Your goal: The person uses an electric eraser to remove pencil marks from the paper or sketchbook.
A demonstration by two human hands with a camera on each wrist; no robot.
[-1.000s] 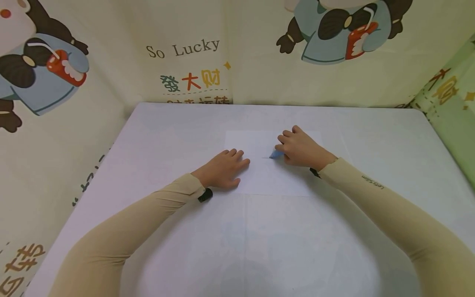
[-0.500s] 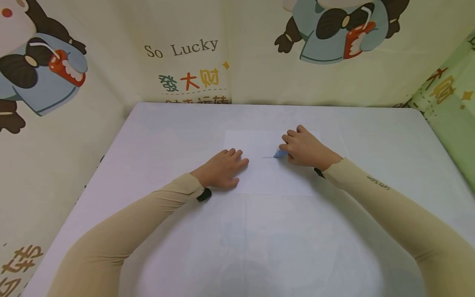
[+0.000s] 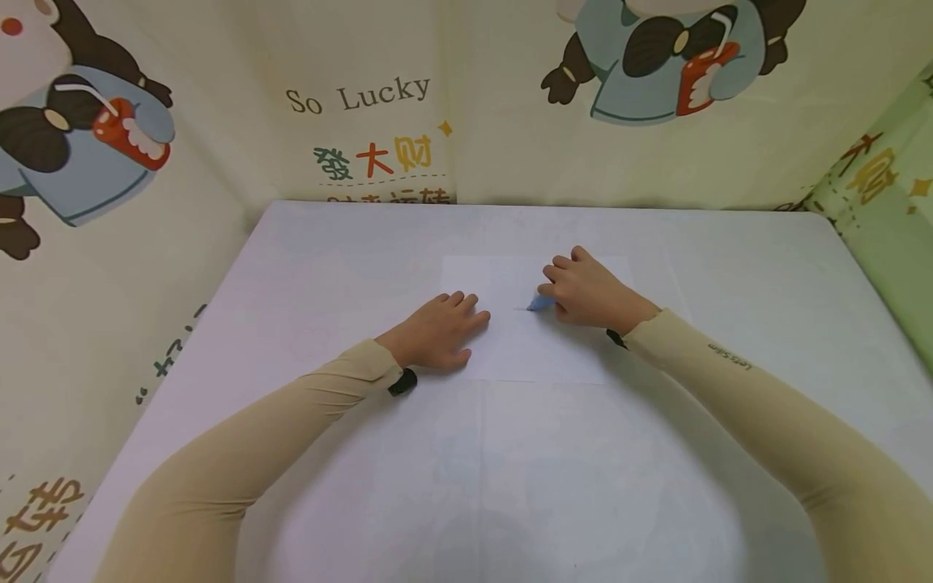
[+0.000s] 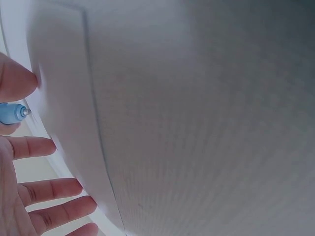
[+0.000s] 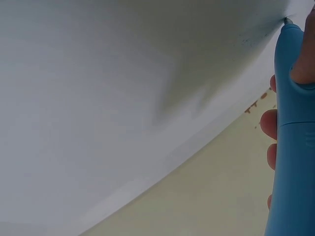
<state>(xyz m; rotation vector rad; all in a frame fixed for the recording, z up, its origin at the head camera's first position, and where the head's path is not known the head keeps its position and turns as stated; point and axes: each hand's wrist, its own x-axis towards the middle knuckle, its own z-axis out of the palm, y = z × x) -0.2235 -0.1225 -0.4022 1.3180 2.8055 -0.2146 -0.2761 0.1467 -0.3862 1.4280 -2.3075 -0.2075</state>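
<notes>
Long beige left sleeve [image 3: 236, 457] at lower left of the frame, creased at the elbow, matching right sleeve [image 3: 783, 429] at lower right, dark "Lets Slim" lettering [image 3: 730, 356] along it, black block [image 3: 403, 381] under the left cuff [image 3: 379, 364], black piece [image 3: 616, 338] under the right cuff [image 3: 649, 329]

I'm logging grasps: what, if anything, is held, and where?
The right grip holds the blue pen by its barrel, near the tip; the left grip holds nothing.

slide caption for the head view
Left hand spread over a white sheet's left edge, right hand gripping a blue pen by a faint line.
</notes>
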